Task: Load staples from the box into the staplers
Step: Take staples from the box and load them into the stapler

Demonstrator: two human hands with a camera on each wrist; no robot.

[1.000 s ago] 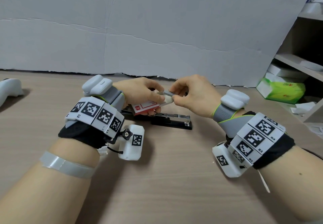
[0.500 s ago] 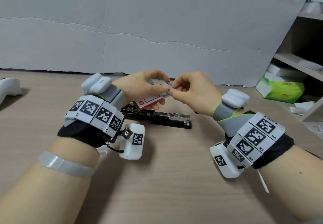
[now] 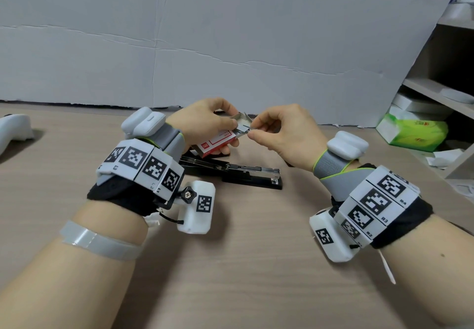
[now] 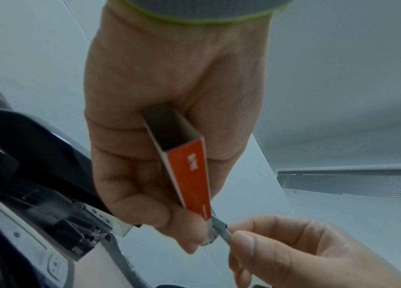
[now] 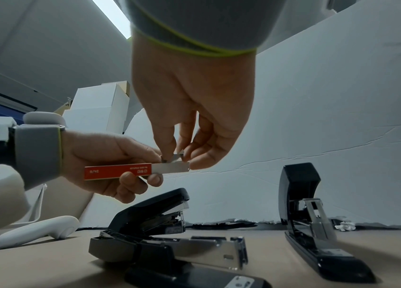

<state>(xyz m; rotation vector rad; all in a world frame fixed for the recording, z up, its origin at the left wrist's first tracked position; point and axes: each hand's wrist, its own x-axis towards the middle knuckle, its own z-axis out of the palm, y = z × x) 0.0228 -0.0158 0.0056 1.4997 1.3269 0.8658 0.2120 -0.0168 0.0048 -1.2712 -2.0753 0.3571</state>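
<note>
My left hand (image 3: 228, 133) grips a red and white staple box (image 3: 215, 144) above the table, with its grey inner tray (image 3: 242, 126) slid out to the right. My right hand (image 3: 252, 132) pinches a strip of staples (image 4: 221, 228) at the tray's open end between thumb and fingers. In the right wrist view the box (image 5: 118, 172) lies level, and the strip (image 5: 176, 156) lifts just above the tray (image 5: 171, 167). Below the hands a black stapler (image 3: 246, 174) lies open on the table. A second black stapler (image 5: 312, 224) stands open to its right.
A white controller (image 3: 15, 130) lies at the table's far left. A grey board (image 3: 230, 46) closes off the back. Shelves with a green tissue pack (image 3: 415, 132) stand on the right. Bare wooden tabletop (image 3: 243, 264) lies in front of the staplers.
Both hands have risen slightly with the box. The inner tray now sticks out further to the right, and my right fingers have moved onto the staples in it.
</note>
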